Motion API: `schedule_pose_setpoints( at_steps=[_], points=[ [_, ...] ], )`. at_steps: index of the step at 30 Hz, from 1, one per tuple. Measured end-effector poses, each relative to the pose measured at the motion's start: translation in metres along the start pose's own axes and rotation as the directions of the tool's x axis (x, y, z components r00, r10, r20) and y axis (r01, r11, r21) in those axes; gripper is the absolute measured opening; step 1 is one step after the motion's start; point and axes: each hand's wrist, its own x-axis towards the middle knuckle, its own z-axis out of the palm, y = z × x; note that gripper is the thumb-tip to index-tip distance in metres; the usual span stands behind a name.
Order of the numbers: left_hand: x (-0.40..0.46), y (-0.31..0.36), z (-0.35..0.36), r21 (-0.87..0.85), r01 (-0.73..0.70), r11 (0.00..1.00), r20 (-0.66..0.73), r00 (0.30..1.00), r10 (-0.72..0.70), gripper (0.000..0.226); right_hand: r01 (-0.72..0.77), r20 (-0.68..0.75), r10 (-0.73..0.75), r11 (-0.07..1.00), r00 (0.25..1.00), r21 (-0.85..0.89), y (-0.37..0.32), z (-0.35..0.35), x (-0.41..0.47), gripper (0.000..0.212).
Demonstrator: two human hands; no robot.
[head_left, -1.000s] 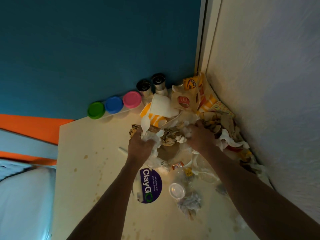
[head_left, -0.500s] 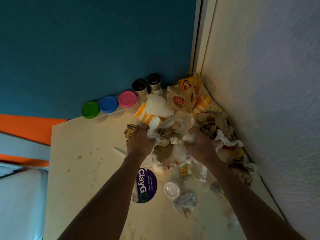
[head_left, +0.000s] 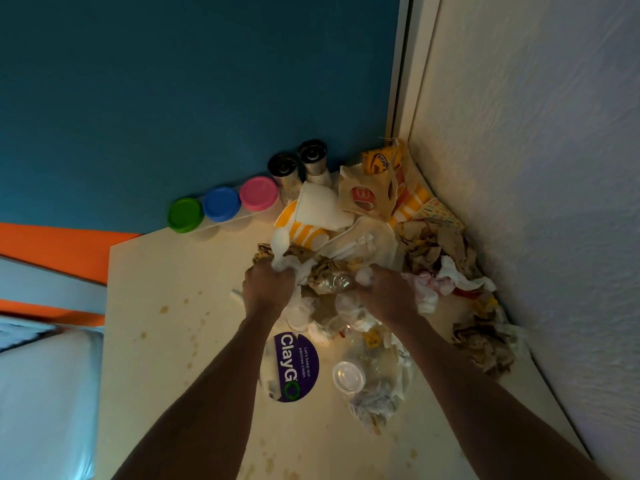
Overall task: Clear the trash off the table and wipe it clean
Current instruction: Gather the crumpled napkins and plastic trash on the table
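Both hands [head_left: 325,289] grip trash pile [head_left: 332,278] on stained corner table [head_left: 166,341].

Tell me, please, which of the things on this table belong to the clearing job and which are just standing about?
Part of the job:
left hand and right hand, both gripping crumpled wrappers
paper cup
clear lidded cup
brown stains on the table

Just standing about:
green, blue and pink tubs
two shakers
ClayGo sticker

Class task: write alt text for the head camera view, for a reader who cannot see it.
Both hands, left hand and right hand, grip crumpled wrappers in a trash pile on a stained table in a wall corner.
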Motion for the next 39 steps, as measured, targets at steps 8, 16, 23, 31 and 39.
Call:
schedule_pose_setpoints(
  at_steps=[8, 16, 23, 31, 39],
  points=[
    [-0.052, -0.039, -0.021, -0.079, -0.131, 0.988, 0.022, 0.991, 0.133, 0.048, 0.068, -0.105, -0.066, 0.998, 0.992, 0.017, -0.007, -0.029, 0.027, 0.048],
    [-0.106, -0.063, 0.013, 0.249, -0.383, 0.889, 0.282, 0.907, 0.312, 0.056, 0.173, 0.215, -0.107, 0.932, 0.971, -0.318, -0.002, -0.018, 0.063, 0.076],
    [-0.104, -0.057, 0.034, 0.348, -0.312, 0.884, 0.225, 0.943, 0.244, 0.058, 0.082, 0.026, -0.078, 0.959, 0.997, -0.271, 0.006, -0.005, 0.049, 0.041],
    [-0.108, -0.057, 0.025, 0.261, -0.229, 0.938, 0.197, 0.964, 0.180, 0.043, 0.202, -0.204, -0.171, 0.969, 0.964, 0.141, 0.002, -0.038, 0.019, 0.028],
    [-0.125, -0.035, 0.000, 0.113, -0.215, 0.970, 0.237, 0.954, 0.184, 0.045, 0.024, -0.090, 0.025, 0.861, 0.996, 0.508, 0.038, -0.063, -0.049, 0.026]
  ],
)
